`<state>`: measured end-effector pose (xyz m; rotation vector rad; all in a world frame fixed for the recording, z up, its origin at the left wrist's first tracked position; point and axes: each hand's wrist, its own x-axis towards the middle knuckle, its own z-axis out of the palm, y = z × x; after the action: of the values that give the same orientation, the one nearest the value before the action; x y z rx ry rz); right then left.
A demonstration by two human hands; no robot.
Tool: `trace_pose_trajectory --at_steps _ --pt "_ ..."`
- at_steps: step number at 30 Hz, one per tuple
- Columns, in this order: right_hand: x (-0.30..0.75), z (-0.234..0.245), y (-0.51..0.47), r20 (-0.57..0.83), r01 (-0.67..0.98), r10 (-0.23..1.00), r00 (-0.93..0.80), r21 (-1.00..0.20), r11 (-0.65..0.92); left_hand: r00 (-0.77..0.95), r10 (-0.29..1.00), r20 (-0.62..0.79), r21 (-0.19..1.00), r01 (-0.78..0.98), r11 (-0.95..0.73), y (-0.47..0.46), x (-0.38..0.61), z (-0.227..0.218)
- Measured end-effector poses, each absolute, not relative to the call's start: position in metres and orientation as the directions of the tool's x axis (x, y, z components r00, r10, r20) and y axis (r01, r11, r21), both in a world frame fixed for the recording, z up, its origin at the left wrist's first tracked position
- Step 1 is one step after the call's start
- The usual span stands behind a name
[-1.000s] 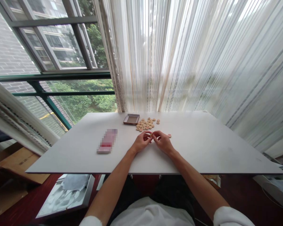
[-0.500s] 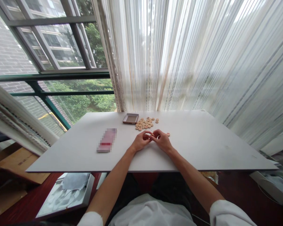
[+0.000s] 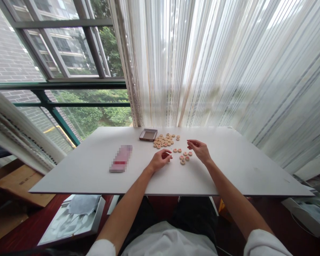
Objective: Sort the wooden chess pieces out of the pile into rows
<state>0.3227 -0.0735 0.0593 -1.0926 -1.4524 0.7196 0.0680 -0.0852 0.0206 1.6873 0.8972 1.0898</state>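
My left hand (image 3: 160, 160) rests on the white table (image 3: 229, 167) with its fingers curled into a loose ring; what they hold, if anything, is hidden. To its right, several round wooden discs with red marks (image 3: 183, 156) lie spread flat between my hands. My right hand (image 3: 200, 148) hovers just right of these discs, fingers loosely apart and holding nothing. Farther back lies a cluster of plain tan discs (image 3: 165, 140), with a small shallow brown tray (image 3: 148, 134) on its left.
A pink flat box (image 3: 121, 159) lies on the table's left part. Sheer striped curtains (image 3: 216, 64) hang behind the table, with a window (image 3: 56, 53) at the left. A cardboard box (image 3: 13, 181) and papers (image 3: 74, 217) sit on the floor to the left.
My hands were pressed together over the discs; now they have parted. The right hand moved right and back, and several red-marked discs now lie spread on the table.
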Motion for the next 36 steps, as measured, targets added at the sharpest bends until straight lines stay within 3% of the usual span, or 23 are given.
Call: trace_pose_trajectory --at_steps 6,14,20,27,36 --pt "0.344 0.029 -0.058 0.359 0.213 0.901 0.243 -0.926 0.311 0.352 0.893 0.279 0.937 0.102 -0.333 -0.087 0.067 0.022" --pt "0.343 0.019 -0.055 0.351 0.33 0.9 0.257 -0.907 0.26 0.347 0.897 0.274 0.937 0.113 -0.331 -0.086 0.068 0.023" --pt "0.339 0.026 -0.059 0.393 0.39 0.893 0.221 -0.874 0.288 0.348 0.896 0.277 0.937 0.108 -0.332 -0.085 0.069 0.019" --pt "0.333 0.041 -0.044 0.173 0.469 0.985 -0.006 -0.869 0.156 0.342 0.899 0.276 0.934 0.125 -0.334 -0.086 0.068 0.021" --pt "0.327 0.042 -0.031 0.133 0.563 0.991 -0.015 -0.818 0.118 0.346 0.897 0.274 0.939 0.106 -0.328 -0.087 0.068 0.022"
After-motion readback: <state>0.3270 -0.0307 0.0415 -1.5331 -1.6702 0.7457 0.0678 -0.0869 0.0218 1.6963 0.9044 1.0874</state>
